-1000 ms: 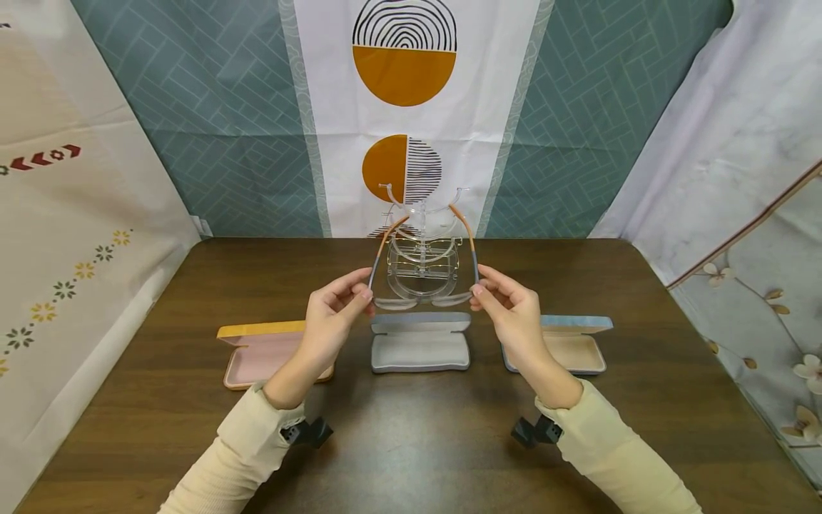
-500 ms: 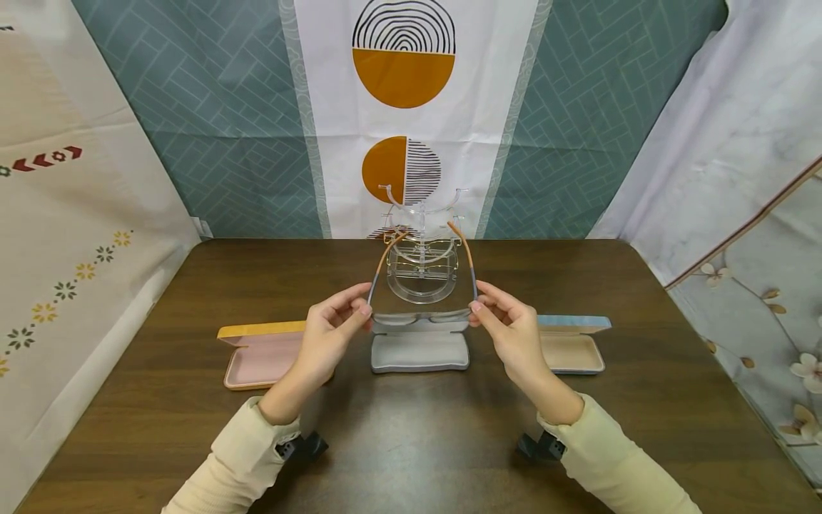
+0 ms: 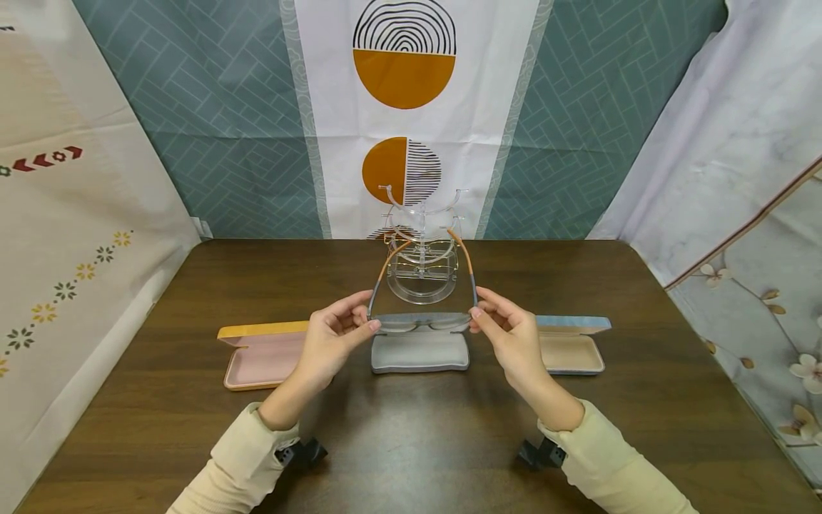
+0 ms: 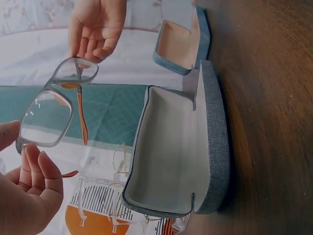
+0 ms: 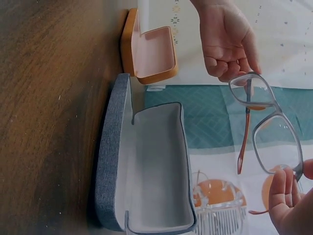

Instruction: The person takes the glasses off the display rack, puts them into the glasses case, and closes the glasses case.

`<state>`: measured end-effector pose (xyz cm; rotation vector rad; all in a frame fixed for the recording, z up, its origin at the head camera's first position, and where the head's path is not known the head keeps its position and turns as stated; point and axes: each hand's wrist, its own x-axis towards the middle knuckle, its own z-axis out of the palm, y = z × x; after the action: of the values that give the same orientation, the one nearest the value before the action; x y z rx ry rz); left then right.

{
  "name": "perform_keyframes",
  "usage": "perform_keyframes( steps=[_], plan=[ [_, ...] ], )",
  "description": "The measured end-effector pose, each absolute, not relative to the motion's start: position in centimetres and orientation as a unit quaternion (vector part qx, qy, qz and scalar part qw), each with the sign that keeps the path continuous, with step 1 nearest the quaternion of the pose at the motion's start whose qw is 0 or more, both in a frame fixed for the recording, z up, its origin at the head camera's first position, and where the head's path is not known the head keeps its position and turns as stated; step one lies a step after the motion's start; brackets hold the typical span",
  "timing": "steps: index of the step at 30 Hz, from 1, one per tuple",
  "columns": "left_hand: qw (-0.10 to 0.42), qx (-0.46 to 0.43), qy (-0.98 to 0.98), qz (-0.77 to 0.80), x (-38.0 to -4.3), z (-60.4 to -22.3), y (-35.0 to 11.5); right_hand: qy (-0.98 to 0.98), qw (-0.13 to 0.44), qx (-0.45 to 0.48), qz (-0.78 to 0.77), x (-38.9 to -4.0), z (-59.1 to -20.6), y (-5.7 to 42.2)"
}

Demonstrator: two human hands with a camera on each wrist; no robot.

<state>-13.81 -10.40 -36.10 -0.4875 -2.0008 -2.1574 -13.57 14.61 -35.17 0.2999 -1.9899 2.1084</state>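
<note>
A pair of glasses (image 4: pixel 47 120) with a grey frame and orange temple tips is held level above the table, its temples unfolded toward the back. My left hand (image 3: pixel 329 344) pinches it at the left hinge between thumb and fingers. At the opposite hinge my right hand (image 3: pixel 516 341) grips it the same way. In the head view the lenses overlap the raised lid of a grey glasses case (image 3: pixel 420 353), which stands open between my hands. Both wrist views show the glasses apart from this case, whose pale inside (image 5: pixel 159 169) holds nothing.
An open yellow case (image 3: pixel 263 365) with pink lining stands at left, partly behind my left hand. At right is an open blue case (image 3: pixel 574 355) with beige lining. Behind, a clear display stand (image 3: pixel 420 293) bears wire-framed glasses before a patterned cloth (image 3: pixel 244 128).
Both hands have lowered the glasses toward me, from in front of the stand's base to over the grey case's lid. The cases and stand stay put.
</note>
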Motion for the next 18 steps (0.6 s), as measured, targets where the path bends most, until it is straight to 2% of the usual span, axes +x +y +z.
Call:
perform_keyframes(
  steps=[18],
  plan=[
    [0.077,-0.173,-0.676,-0.712,-13.79,-36.45,-10.58,-0.676,0.104,0.110,0.721,-13.67,-35.61,14.45]
  ],
)
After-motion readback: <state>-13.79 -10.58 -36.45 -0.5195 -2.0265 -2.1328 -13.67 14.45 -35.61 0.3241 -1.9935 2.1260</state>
